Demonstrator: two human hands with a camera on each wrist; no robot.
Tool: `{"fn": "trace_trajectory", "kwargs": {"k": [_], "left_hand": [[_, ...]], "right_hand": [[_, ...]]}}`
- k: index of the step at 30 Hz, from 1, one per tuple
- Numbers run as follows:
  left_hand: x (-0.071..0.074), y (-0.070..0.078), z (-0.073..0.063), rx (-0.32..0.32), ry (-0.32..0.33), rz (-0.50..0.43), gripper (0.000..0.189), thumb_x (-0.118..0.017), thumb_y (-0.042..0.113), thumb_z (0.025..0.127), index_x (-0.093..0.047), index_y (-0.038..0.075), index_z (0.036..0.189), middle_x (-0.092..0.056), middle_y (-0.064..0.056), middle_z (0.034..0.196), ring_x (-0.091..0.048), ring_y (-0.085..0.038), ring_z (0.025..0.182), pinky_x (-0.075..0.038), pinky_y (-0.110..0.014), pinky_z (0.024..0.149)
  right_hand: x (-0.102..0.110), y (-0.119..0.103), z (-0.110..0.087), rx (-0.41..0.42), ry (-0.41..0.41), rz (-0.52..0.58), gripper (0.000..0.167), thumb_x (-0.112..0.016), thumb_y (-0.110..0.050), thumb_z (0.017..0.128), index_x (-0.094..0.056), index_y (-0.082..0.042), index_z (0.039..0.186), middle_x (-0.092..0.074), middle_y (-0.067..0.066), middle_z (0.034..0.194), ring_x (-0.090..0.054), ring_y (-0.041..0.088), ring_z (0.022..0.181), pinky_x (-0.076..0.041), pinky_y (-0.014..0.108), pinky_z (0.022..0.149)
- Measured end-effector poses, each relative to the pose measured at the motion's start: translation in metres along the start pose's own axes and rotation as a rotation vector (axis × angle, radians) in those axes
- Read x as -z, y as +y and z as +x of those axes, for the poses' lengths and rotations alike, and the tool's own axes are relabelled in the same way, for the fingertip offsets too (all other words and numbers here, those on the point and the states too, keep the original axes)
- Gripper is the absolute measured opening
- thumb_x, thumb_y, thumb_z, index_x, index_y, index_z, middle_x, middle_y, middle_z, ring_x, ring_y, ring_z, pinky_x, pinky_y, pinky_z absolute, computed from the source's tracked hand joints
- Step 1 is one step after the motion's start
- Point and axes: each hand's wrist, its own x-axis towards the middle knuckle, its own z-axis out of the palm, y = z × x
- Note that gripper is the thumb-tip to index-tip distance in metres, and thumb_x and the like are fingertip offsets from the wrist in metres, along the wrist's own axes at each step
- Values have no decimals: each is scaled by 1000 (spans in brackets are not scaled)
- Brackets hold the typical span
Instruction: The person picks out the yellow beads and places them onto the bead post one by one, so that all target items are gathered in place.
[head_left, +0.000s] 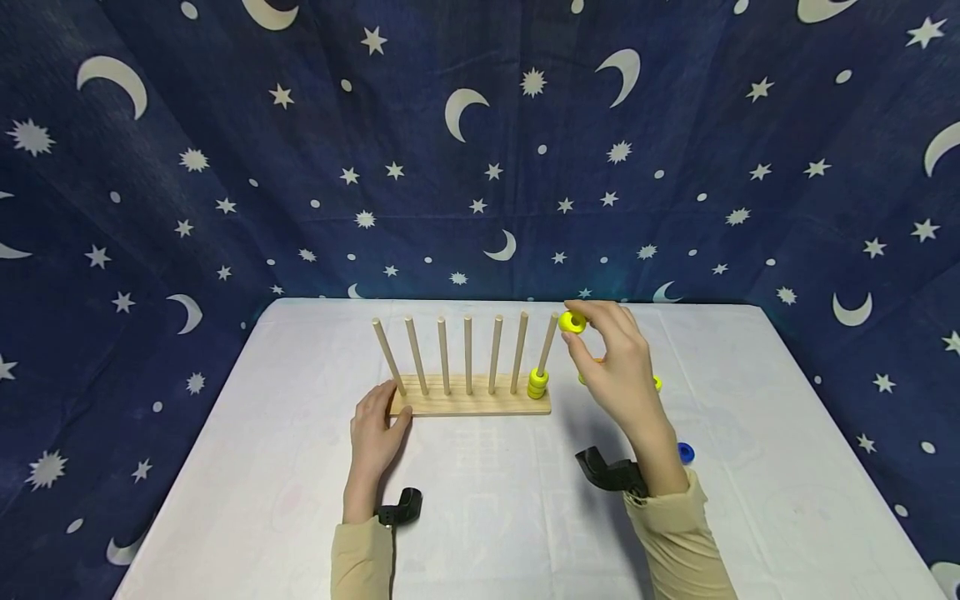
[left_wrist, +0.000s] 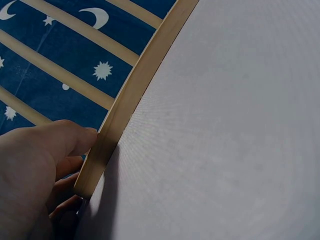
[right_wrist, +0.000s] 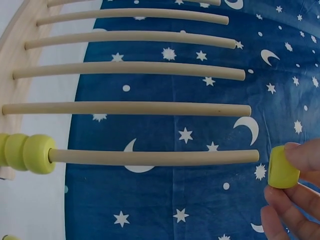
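Observation:
A wooden peg rack (head_left: 468, 406) with several upright pegs stands on the table. Yellow beads (head_left: 537, 384) are stacked at the foot of its rightmost peg; the right wrist view shows this yellow stack (right_wrist: 27, 152) too. My left hand (head_left: 375, 429) grips the rack's left end, its thumb on the front edge (left_wrist: 107, 142). In my right hand (head_left: 618, 367), thumb and fingers pinch a yellow bead (head_left: 572, 322). That bead (right_wrist: 283, 168) is just off the tip of the rightmost peg (right_wrist: 155, 157), apart from it.
Right of the rack, a blue bead (head_left: 686, 452) lies beside my right wrist. Another yellow bead (head_left: 657, 383) shows partly behind the right hand, and more beads there are mostly hidden. A dark star-and-moon cloth (head_left: 480, 167) hangs behind the white table (head_left: 480, 517).

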Motion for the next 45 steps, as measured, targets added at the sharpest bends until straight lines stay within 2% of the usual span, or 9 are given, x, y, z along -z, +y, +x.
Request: {"fn": "trace_trajectory", "kwargs": {"k": [4,11,18,25,31,45], "left_hand": [[0,1,0,3,2,-1,54,-62,21,91,-47,7,141,-45,-15,148,-30,-35,142,-22,-55,111],[1,0,0,-7,6,-4,54,-62,20,91,-47,7,141,-45,-14,148,-31,-35,141,-22,-55,110],[0,0,0,-18,24,-13,54,-63,22,90,-48,7,140,-46,-15,146,-32,-36,140,-23,-56,109],[1,1,0,-10,5,-8,54,-62,22,91,-47,8,141,-45,-14,147,-30,-35,141,-23,-55,110],[1,1,-1,-10,13,-8,54,-62,21,91,-47,8,141,-46,-14,147,-31,-35,141,-23,-55,110],[0,1,-1,2,15,-7,54,-63,22,90,-48,7,140,-46,-15,146,-31,-36,140,-23,-55,109]], "right_hand": [[-2,0,2,-4,4,25,38,-71,-1,83,-65,-6,119,-64,8,110,-55,20,103,-46,29,90],[-6,-1,6,-36,9,37,35,-72,-4,83,-65,-6,118,-64,8,109,-56,21,103,-49,38,89],[-10,0,9,-57,12,41,35,-72,-5,83,-66,-6,117,-64,9,107,-57,21,100,-48,33,87],[-13,2,10,-55,21,52,34,-72,-6,84,-67,-7,118,-64,10,104,-57,21,97,-48,37,85],[-15,2,12,-44,25,48,33,-72,-7,84,-67,-6,117,-65,10,104,-58,22,97,-47,32,85],[-21,6,14,-63,8,49,33,-73,-10,84,-68,-6,116,-64,10,102,-57,23,95,-46,36,83]]}}
